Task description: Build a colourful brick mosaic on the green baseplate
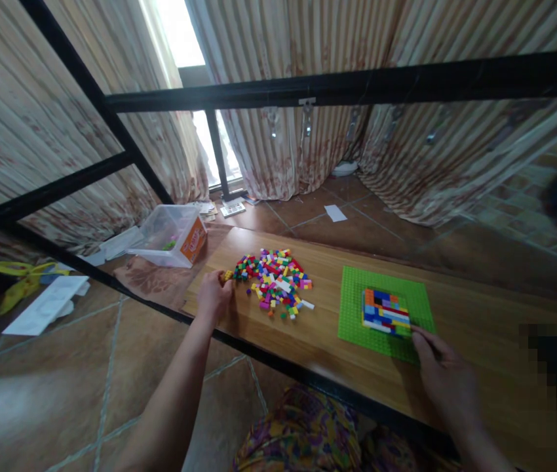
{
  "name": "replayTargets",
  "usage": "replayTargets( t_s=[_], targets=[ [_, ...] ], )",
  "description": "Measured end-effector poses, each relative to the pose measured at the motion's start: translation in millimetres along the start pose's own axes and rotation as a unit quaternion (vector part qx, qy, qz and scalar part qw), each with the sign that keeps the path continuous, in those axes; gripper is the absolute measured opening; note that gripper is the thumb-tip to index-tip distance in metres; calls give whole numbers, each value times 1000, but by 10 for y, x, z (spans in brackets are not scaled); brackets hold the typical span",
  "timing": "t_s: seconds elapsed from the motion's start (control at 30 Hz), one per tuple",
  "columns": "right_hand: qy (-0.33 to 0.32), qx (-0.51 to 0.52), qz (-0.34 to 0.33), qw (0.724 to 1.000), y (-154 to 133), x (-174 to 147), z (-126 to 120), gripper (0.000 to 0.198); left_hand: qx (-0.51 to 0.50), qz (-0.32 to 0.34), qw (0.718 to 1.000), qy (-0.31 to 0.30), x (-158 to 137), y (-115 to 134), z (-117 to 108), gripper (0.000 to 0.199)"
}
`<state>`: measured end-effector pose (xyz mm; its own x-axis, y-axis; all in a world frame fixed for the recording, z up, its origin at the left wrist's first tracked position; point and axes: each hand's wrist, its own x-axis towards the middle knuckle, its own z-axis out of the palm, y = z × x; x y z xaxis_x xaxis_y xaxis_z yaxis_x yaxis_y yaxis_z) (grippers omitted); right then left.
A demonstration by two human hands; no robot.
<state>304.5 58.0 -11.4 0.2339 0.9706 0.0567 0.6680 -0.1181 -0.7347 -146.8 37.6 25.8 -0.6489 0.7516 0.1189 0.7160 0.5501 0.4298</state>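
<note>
A heap of several small coloured bricks (276, 278) lies on the wooden tabletop (322, 262). My left hand (213, 295) rests at the heap's left edge, its fingers closed on a yellow brick (228, 276). To the right lies a green baseplate (386, 288) with a low block of stacked coloured bricks (385, 312) on it. My right hand (443, 370) is at the baseplate's near right corner, with its fingertips touching the plate's edge beside the block.
A black metal frame (308, 88) runs above and along the table's front edge. On the tiled floor at the left stand a clear plastic box (170, 236) and loose papers (45, 305). Striped curtains (318, 46) hang behind.
</note>
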Motion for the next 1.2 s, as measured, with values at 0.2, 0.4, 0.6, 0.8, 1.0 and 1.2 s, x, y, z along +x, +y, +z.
replayTargets(
  t_s=[0.2, 0.4, 0.6, 0.8, 1.0, 1.2],
  targets=[
    [35, 75, -47, 995, -33, -59, 64, 40, -15, 31, 999, -15, -13, 33, 15, 23],
    [70, 101, -79, 989, -97, -92, 96, 37, -192, 174, 961, -91, -698, 547, 99, 27],
    [62, 111, -91, 988, -140, -99, 79, 35, -221, 322, 900, -195, -1223, 1436, 394, 16],
    [55, 137, -99, 984, -208, -116, 38, 32, -193, 413, 855, -248, -1491, 1948, 684, 16],
    [53, 137, -95, 985, -194, -95, 52, 32, -153, 461, 846, -218, -1507, 2126, 858, 14],
    [52, 149, -98, 983, -185, -92, 53, 31, -129, 479, 852, -169, -1477, 2172, 875, 15]
  ],
)
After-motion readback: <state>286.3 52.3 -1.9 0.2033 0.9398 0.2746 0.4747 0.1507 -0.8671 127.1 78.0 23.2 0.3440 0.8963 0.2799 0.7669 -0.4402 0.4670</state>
